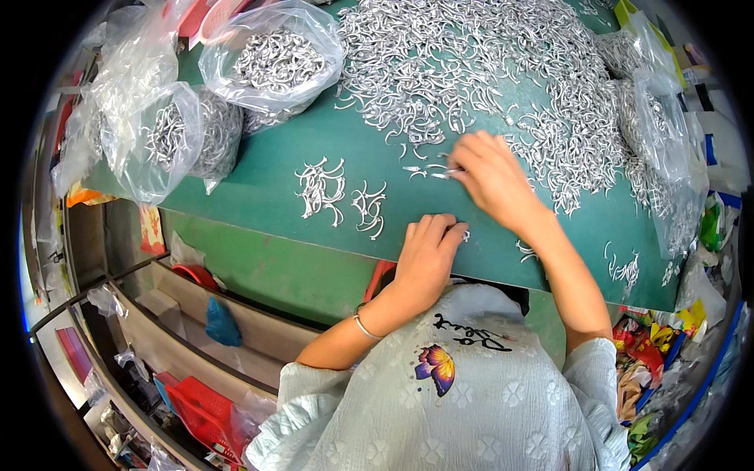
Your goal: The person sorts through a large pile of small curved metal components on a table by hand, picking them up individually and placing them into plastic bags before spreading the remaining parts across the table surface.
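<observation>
My right hand [493,177] reaches over the green table [267,169], its fingertips pinched on a small curved silver metal piece [452,172]. A few similar pieces [422,170] lie just left of those fingers. My left hand [428,255] is closed at the near table edge, with its fingers curled. A bit of silver metal [466,235] shows beside its thumb; what it holds inside is hidden. Two small groups of curved pieces, a larger group [320,191] and a smaller group [369,209], lie to the left of my hands. A wide heap of them [471,59] spreads beyond.
Clear plastic bags of metal pieces stand at the far left, one open bag [279,67] and one nearer bag [192,141]. More filled bags [656,149] line the right edge. A small pile [624,269] lies near right. Below left are a shelf [212,330] and a red basket [204,412].
</observation>
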Available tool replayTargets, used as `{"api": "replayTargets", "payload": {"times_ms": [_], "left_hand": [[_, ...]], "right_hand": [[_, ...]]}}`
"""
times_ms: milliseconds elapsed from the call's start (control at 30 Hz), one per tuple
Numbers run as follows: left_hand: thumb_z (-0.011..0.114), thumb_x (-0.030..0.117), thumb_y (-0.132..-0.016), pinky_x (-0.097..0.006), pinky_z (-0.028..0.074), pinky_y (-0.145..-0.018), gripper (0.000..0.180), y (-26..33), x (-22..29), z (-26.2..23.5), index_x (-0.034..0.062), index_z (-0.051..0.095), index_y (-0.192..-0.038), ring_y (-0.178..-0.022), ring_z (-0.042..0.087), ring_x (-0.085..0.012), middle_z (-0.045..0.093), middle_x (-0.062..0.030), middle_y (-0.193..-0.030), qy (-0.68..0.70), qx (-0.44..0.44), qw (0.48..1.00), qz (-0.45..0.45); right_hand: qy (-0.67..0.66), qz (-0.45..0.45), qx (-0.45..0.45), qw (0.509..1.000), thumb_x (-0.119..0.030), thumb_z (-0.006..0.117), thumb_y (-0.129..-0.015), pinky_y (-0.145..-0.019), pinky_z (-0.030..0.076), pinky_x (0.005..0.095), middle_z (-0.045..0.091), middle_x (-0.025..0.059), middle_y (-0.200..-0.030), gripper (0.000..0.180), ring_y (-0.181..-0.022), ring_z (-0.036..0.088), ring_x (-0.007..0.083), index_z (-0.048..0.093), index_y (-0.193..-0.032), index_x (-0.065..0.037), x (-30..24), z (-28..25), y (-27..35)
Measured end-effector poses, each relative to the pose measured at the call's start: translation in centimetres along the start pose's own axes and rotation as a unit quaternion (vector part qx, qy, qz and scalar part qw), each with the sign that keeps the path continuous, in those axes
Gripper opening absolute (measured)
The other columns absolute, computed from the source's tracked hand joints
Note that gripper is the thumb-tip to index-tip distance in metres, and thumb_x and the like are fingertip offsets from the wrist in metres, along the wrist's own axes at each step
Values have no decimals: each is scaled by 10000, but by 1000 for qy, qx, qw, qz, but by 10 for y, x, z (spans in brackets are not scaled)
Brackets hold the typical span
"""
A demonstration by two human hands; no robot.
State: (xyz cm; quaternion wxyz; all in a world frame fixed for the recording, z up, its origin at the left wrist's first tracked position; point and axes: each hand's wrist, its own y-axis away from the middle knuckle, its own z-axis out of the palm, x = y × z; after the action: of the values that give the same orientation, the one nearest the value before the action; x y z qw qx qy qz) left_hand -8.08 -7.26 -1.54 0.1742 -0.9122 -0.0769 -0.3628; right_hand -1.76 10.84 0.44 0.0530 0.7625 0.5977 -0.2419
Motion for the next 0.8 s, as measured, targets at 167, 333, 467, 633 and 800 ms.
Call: {"api": "replayTargets", "payload": {"times_ms": [167,333,467,633,800], "left_hand": [[671,-9,-783,-376,390,-729,280,5,-2,-3,28,641,-1059,-873,536,-267,575,-91,-976,6,12,1000,-1],[669,-11,-784,-374,390,-731,274,3,-1,-3,26,643,-1054,-866,540,-263,577,-90,-971,1,12,1000,3],[671,-7,-785,-369,391,-739,271,7,-3,-6,31,645,-1052,-873,546,-259,580,-84,-976,5,19,1000,-6],[677,4,-800,-368,390,-755,247,7,-2,-3,43,652,-1042,-879,550,-253,586,-75,-977,0,27,1000,-13],[682,-5,-803,-369,398,-762,251,6,-1,-5,38,652,-1049,-874,553,-261,584,-83,-975,-3,54,998,-36]], "right_hand": [[137,97,63,984,-66,677,-788,-807,378,400,554,83,-968,138,-960,511,273,607,-905,-48,2,-17,6],[47,37,46,997,-68,697,-773,-807,367,396,549,85,-966,159,-945,503,268,608,-902,-38,-15,9,-6],[87,55,15,995,-83,708,-768,-815,365,401,545,83,-958,173,-953,502,268,610,-905,-44,-6,-5,3],[111,30,60,992,-72,672,-791,-838,367,406,536,94,-947,116,-952,499,272,605,-882,-49,-19,-6,8],[158,-21,8,987,-121,630,-754,-856,393,398,547,85,-977,161,-967,510,255,592,-895,-53,-18,3,14]]}}
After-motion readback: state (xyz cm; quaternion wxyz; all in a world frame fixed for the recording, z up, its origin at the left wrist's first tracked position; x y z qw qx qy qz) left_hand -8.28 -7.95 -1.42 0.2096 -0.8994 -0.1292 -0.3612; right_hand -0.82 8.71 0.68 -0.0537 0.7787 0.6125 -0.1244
